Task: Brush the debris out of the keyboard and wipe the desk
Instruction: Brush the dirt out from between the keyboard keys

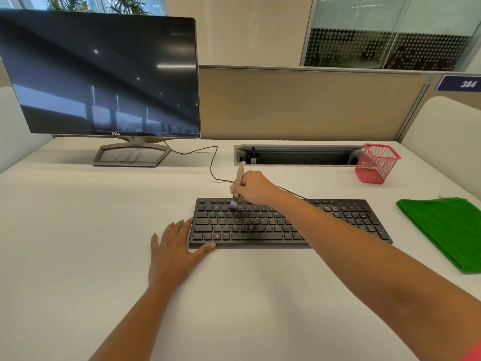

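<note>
A black keyboard (338, 222) lies on the white desk (78, 230), its keys speckled with yellowish debris. My right hand (253, 187) grips a small wooden-handled brush (238, 183) upright, and its purple bristles touch the upper left key rows. My left hand (177, 248) lies flat on the desk with straight fingers, the fingertips and thumb against the keyboard's left end. A folded green cloth (447, 230) rests on the desk to the right of the keyboard.
A dark monitor (104, 74) on a stand occupies the back left. The keyboard cable (213, 162) runs toward a cable slot (299, 155) at the back. A red mesh pen cup (377, 162) stands at the back right. Partition panels enclose the desk.
</note>
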`<state>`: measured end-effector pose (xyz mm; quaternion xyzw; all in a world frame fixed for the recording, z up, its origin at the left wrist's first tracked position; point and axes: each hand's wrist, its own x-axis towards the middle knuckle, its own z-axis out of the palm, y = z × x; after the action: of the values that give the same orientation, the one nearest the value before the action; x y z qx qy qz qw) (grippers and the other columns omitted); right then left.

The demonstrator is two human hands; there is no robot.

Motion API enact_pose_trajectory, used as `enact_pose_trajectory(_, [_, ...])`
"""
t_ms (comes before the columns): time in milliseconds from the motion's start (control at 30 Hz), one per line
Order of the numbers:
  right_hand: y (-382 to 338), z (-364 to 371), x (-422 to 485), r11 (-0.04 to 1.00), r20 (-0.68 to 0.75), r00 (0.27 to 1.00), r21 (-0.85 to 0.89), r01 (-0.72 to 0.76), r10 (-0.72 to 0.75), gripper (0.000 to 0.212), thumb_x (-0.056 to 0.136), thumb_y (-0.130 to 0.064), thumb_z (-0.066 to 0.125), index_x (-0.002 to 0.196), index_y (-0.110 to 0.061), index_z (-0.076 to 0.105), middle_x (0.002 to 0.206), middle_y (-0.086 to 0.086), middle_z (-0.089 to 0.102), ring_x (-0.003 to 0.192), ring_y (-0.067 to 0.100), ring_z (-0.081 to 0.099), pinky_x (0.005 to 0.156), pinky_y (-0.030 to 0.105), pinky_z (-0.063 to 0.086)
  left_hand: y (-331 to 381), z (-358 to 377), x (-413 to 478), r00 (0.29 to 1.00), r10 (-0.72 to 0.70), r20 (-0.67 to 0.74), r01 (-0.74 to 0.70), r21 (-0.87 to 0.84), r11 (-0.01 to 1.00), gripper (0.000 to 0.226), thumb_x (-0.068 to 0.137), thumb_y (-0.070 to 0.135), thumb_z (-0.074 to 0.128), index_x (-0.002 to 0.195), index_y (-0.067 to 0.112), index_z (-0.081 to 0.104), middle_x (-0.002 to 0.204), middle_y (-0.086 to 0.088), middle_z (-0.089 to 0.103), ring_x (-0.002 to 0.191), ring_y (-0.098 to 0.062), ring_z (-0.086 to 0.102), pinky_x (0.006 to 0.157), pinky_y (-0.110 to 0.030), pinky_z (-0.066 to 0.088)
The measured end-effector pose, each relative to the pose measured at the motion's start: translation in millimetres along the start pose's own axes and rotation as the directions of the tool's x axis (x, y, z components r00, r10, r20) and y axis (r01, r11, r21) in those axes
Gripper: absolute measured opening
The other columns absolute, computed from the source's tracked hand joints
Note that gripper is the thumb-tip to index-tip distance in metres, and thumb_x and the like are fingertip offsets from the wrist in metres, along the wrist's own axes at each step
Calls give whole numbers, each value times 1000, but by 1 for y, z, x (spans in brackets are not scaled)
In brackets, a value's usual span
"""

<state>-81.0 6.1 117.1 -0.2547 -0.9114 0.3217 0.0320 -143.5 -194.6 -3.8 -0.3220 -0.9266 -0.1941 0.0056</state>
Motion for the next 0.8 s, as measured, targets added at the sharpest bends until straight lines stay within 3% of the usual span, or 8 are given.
enact_pose_trajectory(100, [1,-5,-6,979,79,997,-201,30,-14,30,96,-21,48,105,4,60,83,10,55,78,21,52,60,26,38,0,1,0,1000,-1,0,1,-2,1000,108,57,90,9,146,32,26,152,8,28,143,-10,14,116,-44,6])
enact_pose_trajectory(200, [1,-16,-11,926,99,995,-375,44,-7,18,95,-16,45,99,-3,56,80,8,49,78,22,49,53,23,33,0,1,-1,1000,-3,5,3,-8,1000,108,56,89,10,146,31,26,153,8,28,143,-10,14,116,-44,5])
enact_pose_trajectory(300, [2,-24,-12,886,34,999,-463,30,-16,16,94,-14,45,101,-4,56,85,8,49,77,22,49,59,27,37,0,1,-1,1000,-1,8,1,-9,1000,109,56,90,10,147,32,25,153,8,28,144,-10,14,116,-44,5])
enact_pose_trajectory(367, [5,-25,-10,907,-11,1000,-422,16,-23,23,94,-15,46,107,0,59,88,8,51,77,21,51,65,28,39,0,1,0,1000,-4,9,4,-9,1000,109,56,90,10,147,32,25,153,8,28,144,-10,14,116,-44,4])
enact_pose_trajectory(500, [8,-18,-4,989,-107,994,-144,-16,0,29,96,-21,48,104,3,62,87,11,58,65,15,50,53,20,36,0,0,0,1000,-3,9,3,-4,1000,109,56,90,9,147,31,25,153,8,28,144,-10,14,116,-44,5])
enact_pose_trajectory(600, [11,-8,1,998,-169,984,39,-55,61,31,95,-23,50,102,4,64,98,19,66,76,23,61,66,29,48,0,0,0,1000,-5,12,5,-1,1000,109,56,89,9,147,32,24,153,8,27,144,-10,14,116,-44,5])
enact_pose_trajectory(700, [12,1,1,990,-158,980,91,-110,124,30,95,-20,51,107,5,62,105,20,66,92,31,67,85,38,54,1,-1,-1,1000,-8,15,8,-4,1000,109,55,89,9,147,32,24,153,8,27,144,-10,13,116,-44,5])
enact_pose_trajectory(800, [10,1,-1,990,-88,986,5,-143,143,22,94,-14,47,102,3,58,104,20,67,91,33,68,86,36,55,0,-1,0,1000,-5,12,5,-1,1000,109,56,89,9,147,32,24,153,7,27,144,-10,14,116,-44,5])
